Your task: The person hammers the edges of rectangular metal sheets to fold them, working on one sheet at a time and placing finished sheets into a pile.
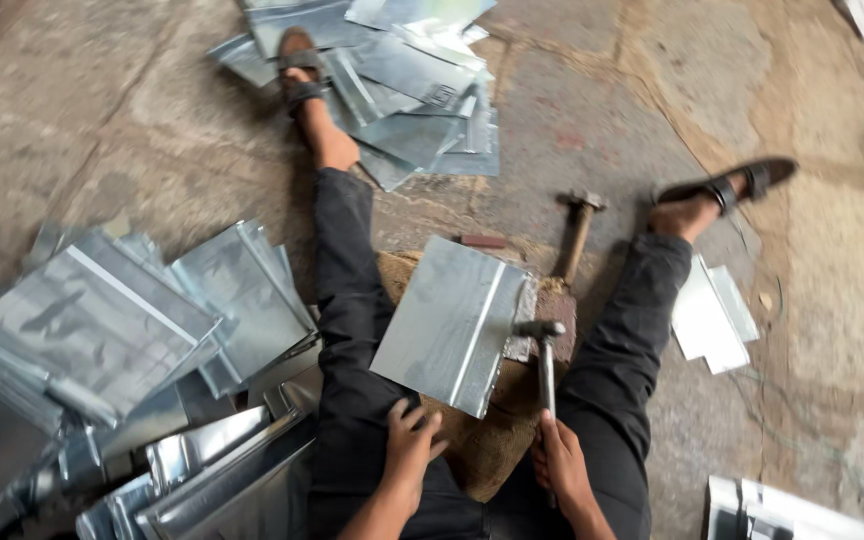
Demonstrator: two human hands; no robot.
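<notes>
One sheet (449, 322) is steadied by the left hand (407, 440), fingers spread; hammer (544, 350) gripped tight in the right hand (558, 462). Big piles (102, 350) lower left, seemingly lots left.

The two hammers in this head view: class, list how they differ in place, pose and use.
The hammer in the right hand is gripped by the right hand, its head at the metal sheet; the second hammer lies untouched on the floor between the legs. The first's handle looks like grey metal, the second's brown. Both have a small head.
</notes>
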